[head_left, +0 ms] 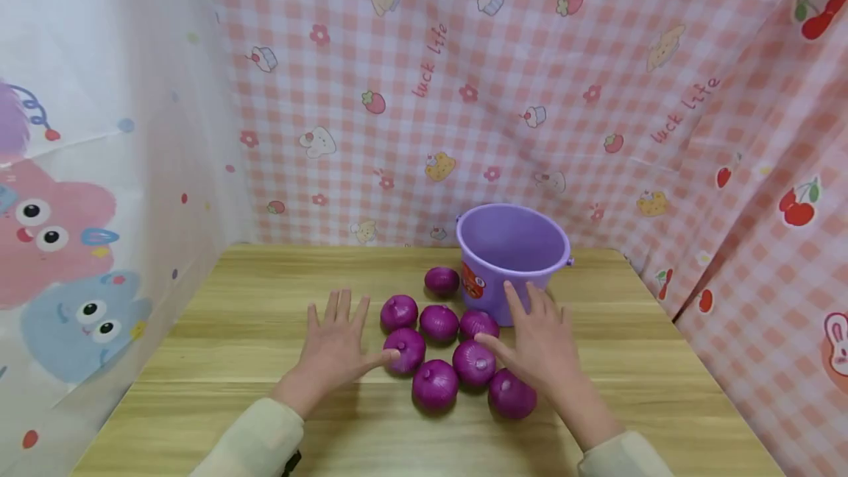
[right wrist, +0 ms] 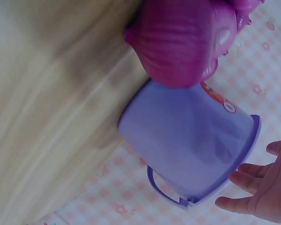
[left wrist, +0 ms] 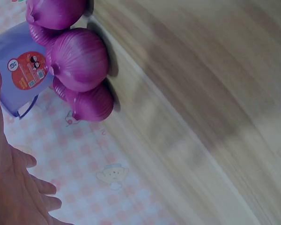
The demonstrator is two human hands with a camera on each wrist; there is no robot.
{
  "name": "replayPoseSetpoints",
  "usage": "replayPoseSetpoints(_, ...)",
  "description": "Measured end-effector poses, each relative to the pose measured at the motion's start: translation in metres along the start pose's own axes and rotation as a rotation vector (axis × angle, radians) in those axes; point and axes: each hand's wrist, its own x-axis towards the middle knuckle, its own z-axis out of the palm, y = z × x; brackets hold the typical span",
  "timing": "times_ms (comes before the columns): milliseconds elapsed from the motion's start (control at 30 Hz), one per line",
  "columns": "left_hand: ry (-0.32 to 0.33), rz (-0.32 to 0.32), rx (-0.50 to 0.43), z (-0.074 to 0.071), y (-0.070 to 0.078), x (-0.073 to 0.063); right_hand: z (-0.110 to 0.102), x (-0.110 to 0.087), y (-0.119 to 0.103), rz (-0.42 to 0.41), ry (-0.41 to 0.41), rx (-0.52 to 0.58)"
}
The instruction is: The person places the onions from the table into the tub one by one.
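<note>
Several purple onions (head_left: pixel 435 385) lie in a loose cluster on the wooden table, between the two hands in the head view. My left hand (head_left: pixel 338 348) is spread to the left of them, its thumb overlapping one onion (head_left: pixel 409 344) in that view. To the right, my right hand (head_left: pixel 539 344) has its fingers spread over the front of a purple bucket (head_left: pixel 513 241) and the nearby onions. Nothing is held in either hand. The bucket stands upright behind the cluster, and its visible inside shows no onions. In the left wrist view, its red round label (left wrist: pixel 29 70) faces the left hand.
The wooden table (head_left: pixel 218 344) reaches back to a pink checked cloth (head_left: pixel 411 94) that hangs behind it. A white cartoon cloth (head_left: pixel 152 131) hangs on the left and a cherry-print cloth (head_left: pixel 762 256) on the right. The bucket's handle (right wrist: pixel 161 187) hangs down its side.
</note>
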Motion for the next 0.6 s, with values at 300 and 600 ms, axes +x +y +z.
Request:
replayPoseSetpoints(300, 0.05, 0.016, 0.001, -0.008, -0.005, 0.007, -0.017, 0.018, 0.011, 0.018, 0.048, 0.006)
replayPoseSetpoints(600, 0.068, 0.011, -0.026, -0.015, -0.011, 0.013, -0.026, 0.04, 0.026, 0.051, 0.094, 0.108)
